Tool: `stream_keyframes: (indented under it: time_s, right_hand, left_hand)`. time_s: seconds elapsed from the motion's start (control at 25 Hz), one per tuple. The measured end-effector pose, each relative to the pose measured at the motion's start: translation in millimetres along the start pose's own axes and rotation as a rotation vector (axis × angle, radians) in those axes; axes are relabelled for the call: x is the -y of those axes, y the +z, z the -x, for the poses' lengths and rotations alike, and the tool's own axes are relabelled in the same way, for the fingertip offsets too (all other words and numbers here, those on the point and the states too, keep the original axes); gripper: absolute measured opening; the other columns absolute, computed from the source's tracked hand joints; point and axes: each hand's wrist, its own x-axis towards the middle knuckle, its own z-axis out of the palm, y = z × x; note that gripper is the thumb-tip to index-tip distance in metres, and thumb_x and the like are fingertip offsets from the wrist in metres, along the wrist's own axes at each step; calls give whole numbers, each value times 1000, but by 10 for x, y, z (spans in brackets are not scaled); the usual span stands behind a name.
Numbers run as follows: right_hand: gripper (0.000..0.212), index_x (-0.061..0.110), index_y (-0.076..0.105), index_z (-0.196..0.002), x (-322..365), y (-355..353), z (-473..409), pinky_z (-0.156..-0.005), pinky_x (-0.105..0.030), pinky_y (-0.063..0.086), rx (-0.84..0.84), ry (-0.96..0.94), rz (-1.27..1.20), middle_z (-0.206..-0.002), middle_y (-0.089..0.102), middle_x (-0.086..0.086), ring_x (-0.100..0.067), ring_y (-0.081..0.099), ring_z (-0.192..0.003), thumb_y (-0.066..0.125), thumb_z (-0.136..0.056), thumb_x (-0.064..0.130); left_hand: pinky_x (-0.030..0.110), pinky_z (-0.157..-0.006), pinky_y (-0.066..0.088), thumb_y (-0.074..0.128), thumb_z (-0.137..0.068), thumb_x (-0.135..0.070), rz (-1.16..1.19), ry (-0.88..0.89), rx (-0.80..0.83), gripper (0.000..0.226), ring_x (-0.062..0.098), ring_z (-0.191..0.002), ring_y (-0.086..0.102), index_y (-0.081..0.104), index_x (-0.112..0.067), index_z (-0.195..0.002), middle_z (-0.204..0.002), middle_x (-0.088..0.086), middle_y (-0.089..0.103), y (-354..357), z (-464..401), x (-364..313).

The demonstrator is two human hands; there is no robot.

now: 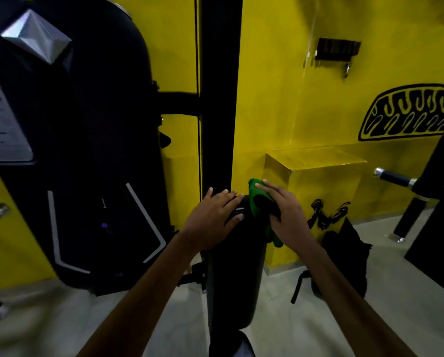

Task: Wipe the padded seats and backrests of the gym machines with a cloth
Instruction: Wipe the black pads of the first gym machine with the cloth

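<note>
On the top end of the black padded backrest (235,274) the left hand (210,222) lies flat, fingers straight, thumb hooked over the edge. Just right of it, the right hand (285,215) presses the green cloth (257,199) against the pad's upper right corner, cloth bunched beneath its fingers.

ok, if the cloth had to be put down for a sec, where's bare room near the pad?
Best: the yellow ledge top, beside the right hand holding the green cloth. Also bare floor between the black bag and the right-side frame. Crowded: the backrest pad top, with the left hand resting there too.
</note>
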Motion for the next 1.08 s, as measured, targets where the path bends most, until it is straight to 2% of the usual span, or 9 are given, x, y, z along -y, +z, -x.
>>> stream_keyframes:
  time_s: [0.12, 0.24, 0.36, 0.6, 0.72, 0.76, 0.84, 0.96, 1.08]
  right_hand:
    - [66, 15, 46, -137, -76, -17, -98, -105, -15, 27, -10, 99, -212, -141, 47, -9, -22, 42, -131, 46, -78, -13]
    - [71, 23, 32, -144, -3, 212, 322, -109, -14, 21, -182, 137, -210, -151, 31, -4, -8, 28, -133, 47, -79, -2]
    - [68, 22, 24, -148, 22, 383, 590, -112, -11, 17, -283, 102, -259, -154, 22, -5, -12, 20, -140, 45, -84, 10]
    - [68, 10, 42, -138, -176, 294, 333, -107, -26, 36, -211, 317, -503, -137, 48, -11, -21, 44, -128, 45, -71, -1]
    - [50, 15, 50, -123, -256, 540, 769, -92, -16, 43, -127, 464, -547, -117, 58, -7, -27, 53, -118, 44, -74, 8]
    - [44, 20, 50, -119, -262, 572, 863, -86, -10, 43, -105, 497, -576, -111, 58, -4, -29, 54, -115, 46, -76, 9]
    - [42, 20, 52, -119, -305, 555, 757, -83, -11, 43, -103, 555, -608, -106, 59, 1, -25, 56, -113, 47, -83, -1]
    - [50, 11, 51, -128, -263, 374, 353, -86, -10, 43, -182, 517, -611, -109, 58, 7, -5, 54, -108, 47, -84, -12]
    - [49, 9, 51, -128, -243, 422, 426, -91, -10, 42, -216, 507, -602, -113, 58, 3, -6, 53, -109, 50, -80, -2]
  left_hand:
    - [40, -117, 0, 9, -87, -60, 12, -1, 17, 77, 20, -144, 22, 28, -19, -149, -155, 2, 30, -19, -44, -46]
    - [30, -115, 0, 19, -94, -51, 155, -15, 48, 61, 14, -144, 22, 30, -23, -148, -154, -2, 30, -86, -50, -28]
    - [35, -119, 7, 21, -95, -42, 224, 8, 144, 55, 9, -144, 19, 25, -27, -149, -156, -7, 24, -163, -93, 24]
    - [40, -118, 14, 15, -94, -49, 78, 76, 193, 63, 8, -144, 19, 18, -25, -152, -157, -7, 21, -68, -359, -102]
    - [36, -117, 18, 13, -95, -52, 18, 120, 173, 65, 10, -143, 22, 19, -20, -152, -157, -5, 22, -9, -418, -120]
    - [35, -116, 21, 12, -96, -53, 0, 136, 152, 66, 12, -142, 25, 22, -18, -151, -156, -3, 25, 9, -415, -112]
    - [37, -109, 33, 11, -97, -53, -53, 172, 28, 69, 19, -137, 38, 33, -10, -147, -150, 5, 39, 53, -394, -119]
    - [41, -95, 48, 13, -101, -44, -160, 197, -157, 65, 29, -120, 57, 50, -3, -135, -133, 14, 57, 137, -350, -129]
    - [39, -92, 48, 30, -100, -34, -282, 154, -293, 50, 29, -115, 59, 53, -2, -132, -129, 14, 59, 294, -233, -220]
